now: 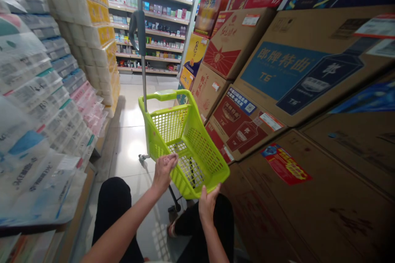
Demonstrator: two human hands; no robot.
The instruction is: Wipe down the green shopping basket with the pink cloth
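Plastic-wrapped packs (37, 102) filled the shelf on the left, beside them the left hand (164, 171) gripped the near rim of a lime-green basket (185, 139) tilted above the aisle floor (129, 148), the right hand (208, 202) clasped its lower corner, and stacked cardboard cartons (296, 90) rose on the right.

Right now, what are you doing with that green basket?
A person crouched in a shop aisle has both hands on a lime green shopping basket. The left hand grips its near rim, and the right hand holds its lower corner. The basket is tilted and looks empty. Cardboard boxes are stacked on the right, and wrapped paper packs line the left.
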